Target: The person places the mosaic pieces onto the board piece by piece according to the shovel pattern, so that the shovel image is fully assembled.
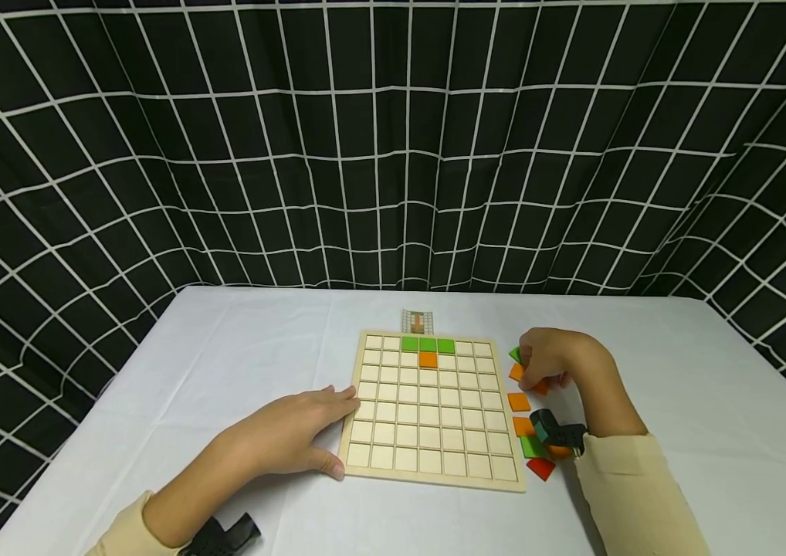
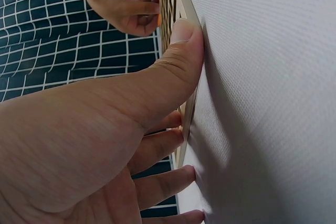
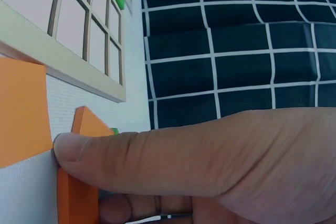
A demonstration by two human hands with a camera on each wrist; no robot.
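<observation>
A square wooden grid board [image 1: 447, 418] lies on the white table. Three green tiles [image 1: 428, 345] sit side by side in its far row, with one orange tile [image 1: 428, 360] below the middle one. My left hand [image 1: 289, 434] rests at the board's left edge, fingers extended; in the left wrist view the thumb [image 2: 181, 51] lies against the rim. At the board's right side, my right hand [image 1: 551, 357] reaches down among loose tiles. Its thumb and fingers pinch an orange tile [image 3: 77, 198], partly hidden by the thumb. Another orange tile [image 3: 21, 111] lies beside the thumb tip.
Along the board's right edge lie an orange tile [image 1: 519, 401], a green tile [image 1: 533, 447], a red tile [image 1: 541, 468] and others, some under my right wrist. A small card [image 1: 417, 321] with a printed grid pattern sits behind the board. Black gridded curtain [image 1: 393, 154] surrounds the table.
</observation>
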